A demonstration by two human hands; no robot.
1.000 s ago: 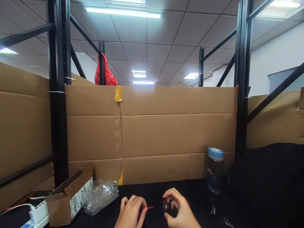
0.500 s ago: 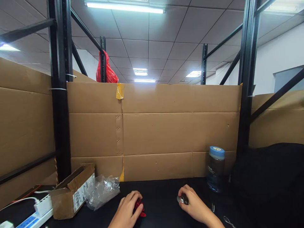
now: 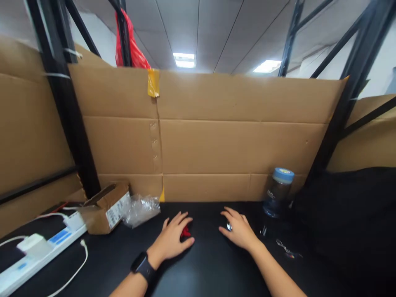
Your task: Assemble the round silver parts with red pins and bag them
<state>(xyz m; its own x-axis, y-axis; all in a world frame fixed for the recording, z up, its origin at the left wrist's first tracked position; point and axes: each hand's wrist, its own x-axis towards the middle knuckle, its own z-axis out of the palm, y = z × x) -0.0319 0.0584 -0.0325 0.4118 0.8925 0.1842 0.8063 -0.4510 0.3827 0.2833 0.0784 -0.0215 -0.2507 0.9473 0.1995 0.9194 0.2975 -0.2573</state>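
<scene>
My left hand (image 3: 175,239), with a dark watch (image 3: 142,266) on its wrist, rests over a small red item (image 3: 185,232) on the black table (image 3: 204,264). Its fingers are spread, and the red item shows between thumb and forefinger. To the right, my right hand (image 3: 237,229) hovers over or lies on a small shiny round object (image 3: 229,226), partly hidden beneath the palm. The fingers of that hand are apart too.
An open cardboard box (image 3: 105,210) and clear plastic wrap (image 3: 140,211) lie at the left, near a white power strip (image 3: 46,251) with cables. A blue-lidded bottle (image 3: 278,192), a thin cord (image 3: 286,249) and black fabric (image 3: 349,231) are at the right. Cardboard (image 3: 210,144) walls the back.
The view has tilted down, showing more table and forearm. My right hand has opened from its grip around the shiny round object. The fingers of my left hand have spread over the red item.
</scene>
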